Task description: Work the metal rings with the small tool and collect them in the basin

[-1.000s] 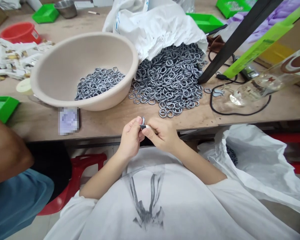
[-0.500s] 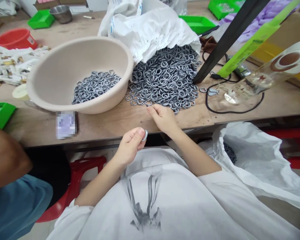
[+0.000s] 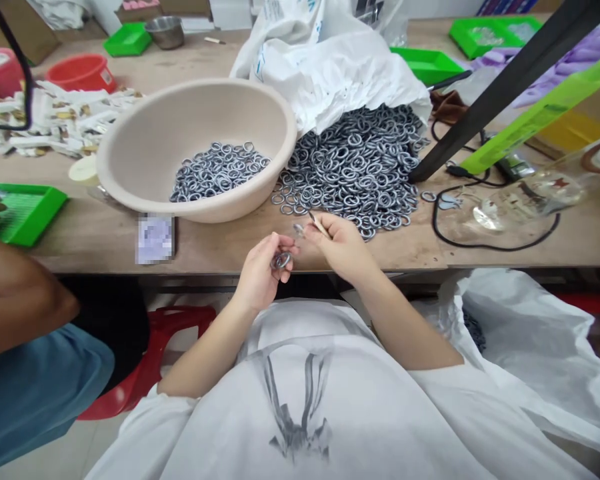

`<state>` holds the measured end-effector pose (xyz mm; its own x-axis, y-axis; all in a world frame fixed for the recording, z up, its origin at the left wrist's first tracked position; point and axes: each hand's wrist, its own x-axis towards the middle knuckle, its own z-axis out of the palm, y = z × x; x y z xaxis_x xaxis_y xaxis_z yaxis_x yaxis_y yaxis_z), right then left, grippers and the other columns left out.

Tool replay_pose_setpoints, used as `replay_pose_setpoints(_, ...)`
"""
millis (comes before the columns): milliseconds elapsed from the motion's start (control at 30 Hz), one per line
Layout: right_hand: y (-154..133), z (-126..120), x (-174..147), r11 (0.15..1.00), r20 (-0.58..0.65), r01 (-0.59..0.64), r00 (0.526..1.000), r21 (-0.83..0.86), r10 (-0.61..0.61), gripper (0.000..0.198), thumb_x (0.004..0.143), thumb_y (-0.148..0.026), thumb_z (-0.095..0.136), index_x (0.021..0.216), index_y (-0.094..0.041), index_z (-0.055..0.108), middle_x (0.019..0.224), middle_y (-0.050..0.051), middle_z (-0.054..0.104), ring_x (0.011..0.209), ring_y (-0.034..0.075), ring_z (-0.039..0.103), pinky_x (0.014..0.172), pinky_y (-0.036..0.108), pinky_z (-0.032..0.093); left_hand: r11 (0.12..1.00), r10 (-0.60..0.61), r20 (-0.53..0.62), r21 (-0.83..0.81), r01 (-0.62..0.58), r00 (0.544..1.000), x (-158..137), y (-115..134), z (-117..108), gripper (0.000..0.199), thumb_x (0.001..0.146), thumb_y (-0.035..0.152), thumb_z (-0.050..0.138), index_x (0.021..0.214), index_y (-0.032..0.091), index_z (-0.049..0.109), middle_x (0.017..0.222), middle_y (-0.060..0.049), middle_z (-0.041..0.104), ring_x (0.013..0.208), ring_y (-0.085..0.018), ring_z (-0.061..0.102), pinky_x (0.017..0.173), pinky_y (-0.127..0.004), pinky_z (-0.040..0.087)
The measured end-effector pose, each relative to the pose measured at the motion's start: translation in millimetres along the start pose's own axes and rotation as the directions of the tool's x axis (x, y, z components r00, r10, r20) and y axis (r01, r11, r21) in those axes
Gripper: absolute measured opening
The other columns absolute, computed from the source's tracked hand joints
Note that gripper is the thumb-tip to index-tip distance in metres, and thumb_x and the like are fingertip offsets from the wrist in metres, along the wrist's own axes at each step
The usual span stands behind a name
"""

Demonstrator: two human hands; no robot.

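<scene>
My left hand (image 3: 260,273) is closed on grey metal rings (image 3: 281,261), cradled in its fingers over the table's front edge. Just to the right, my right hand (image 3: 347,247) grips a thin pale stick-like tool (image 3: 321,227) with a dark end. A small blurred shiny piece, perhaps another ring (image 3: 299,230), shows at its fingertips. Beyond my hands lies a heap of grey rings (image 3: 360,167), spilling from a white sack (image 3: 340,73). A large beige basin (image 3: 130,193) to the left holds more of these rings.
A co-worker's arm (image 3: 20,287) reaches a green tray (image 3: 40,207) at left. A black post (image 3: 480,100), a cable (image 3: 495,247) and a clear bottle (image 3: 530,193) stand or lie at right. A white bag (image 3: 540,333) hangs low beside me.
My left hand has turned and loosened, showing the rings in it. My right hand has drawn back from the heap's edge, with the stick-like tool now visible. The view has shifted left.
</scene>
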<state>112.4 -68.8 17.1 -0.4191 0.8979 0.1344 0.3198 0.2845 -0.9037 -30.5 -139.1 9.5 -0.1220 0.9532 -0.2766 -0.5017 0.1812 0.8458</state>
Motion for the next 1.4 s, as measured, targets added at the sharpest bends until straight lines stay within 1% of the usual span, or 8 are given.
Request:
replay_pose_setpoints(100,-7,18,-25,0.907,0.071,-0.064,0.997,0.415,0.037,0.025,0.091,-0.045,0.057,0.084,-0.021,0.055,0.066,-0.004,0.053,0.062,0.013,0.052,0.062,0.026,0.044,0.998,0.051,0.042,0.038,-0.052,0.998,-2,-9,8,0.046,0.077,0.061,0.07,0.079,0.017,0.058,0.062,0.003,0.056,0.047,-0.006,0.042,0.037,-0.014,0.027)
replay_pose_setpoints(200,-7,25,-34,0.878,-0.005,-0.055,0.998,0.475,0.065,0.026,0.089,-0.046,0.061,0.092,-0.022,0.052,0.069,-0.005,0.055,0.061,0.012,0.052,0.061,0.026,0.043,0.994,0.086,0.085,0.06,-0.092,0.993,-4,-13,12,0.047,0.079,0.06,0.07,0.071,0.018,0.051,0.053,0.005,0.047,0.045,-0.005,0.036,0.04,-0.014,0.024)
replay_pose_setpoints(367,-6,7,-32,0.987,-0.063,0.135,0.99,0.092,-0.129,0.029,0.091,-0.047,0.059,0.082,-0.02,0.056,0.065,-0.005,0.049,0.06,0.011,0.044,0.058,0.025,0.032,0.997,0.07,0.098,0.009,-0.071,0.993,-8,-5,13,0.049,0.081,0.058,0.068,0.065,0.018,0.046,0.046,0.007,0.038,0.041,-0.004,0.026,0.039,-0.016,0.02)
replay_pose_setpoints(600,-17,3,-40,0.918,0.083,0.331,0.944,-0.217,-0.32,0.043,0.099,-0.05,0.043,0.068,-0.02,0.047,0.062,-0.003,0.045,0.058,0.011,0.04,0.058,0.028,0.026,0.999,0.018,0.073,-0.036,-0.015,0.997,-11,0,17,0.051,0.075,0.059,0.075,0.066,0.019,0.043,0.045,0.009,0.036,0.039,-0.003,0.025,0.038,-0.017,0.02)
replay_pose_setpoints(733,-11,3,-39,0.922,0.091,0.324,0.946,-0.212,-0.312,0.046,0.098,-0.051,0.043,0.065,-0.02,0.042,0.06,-0.003,0.043,0.056,0.011,0.039,0.057,0.027,0.025,0.999,0.006,0.118,-0.04,-0.001,0.993,-14,-3,18,0.051,0.077,0.057,0.074,0.065,0.019,0.043,0.046,0.009,0.035,0.039,-0.003,0.023,0.038,-0.017,0.018)
replay_pose_setpoints(900,12,-8,-15,0.967,-0.09,0.058,0.992,-0.248,-0.083,0.052,0.1,-0.057,0.035,0.066,-0.02,0.049,0.059,-0.003,0.048,0.059,0.013,0.046,0.06,0.026,0.03,1.0,0.022,0.287,-0.011,-0.019,0.958,-20,1,17,0.05,0.081,0.054,0.072,0.059,0.017,0.046,0.044,0.007,0.032,0.041,-0.004,0.027,0.041,-0.017,0.021)
replay_pose_setpoints(1200,-2,15,51,0.602,0.096,0.074,0.995,-0.795,0.005,0.031,0.098,-0.034,0.051,0.122,-0.021,0.065,0.116,0.013,0.068,0.095,0.028,0.068,0.072,0.034,0.044,0.99,-0.002,0.077,-0.141,0.013,0.997,-8,17,-1,0.03,0.078,0.036,0.071,0.069,0.018,0.048,0.054,0.006,0.045,0.04,-0.004,0.029,0.036,-0.016,0.02)
replay_pose_setpoints(1400,0,18,55,0.572,0.084,0.064,0.996,-0.818,0.008,0.034,0.099,-0.019,0.038,0.117,-0.018,0.067,0.114,0.016,0.069,0.093,0.028,0.069,0.07,0.035,0.045,0.97,-0.108,0.06,-0.212,0.119,0.992,-3,22,-12,0.015,0.077,0.031,0.062,0.075,0.019,0.052,0.059,0.005,0.048,0.041,-0.005,0.037,0.035,-0.015,0.022)
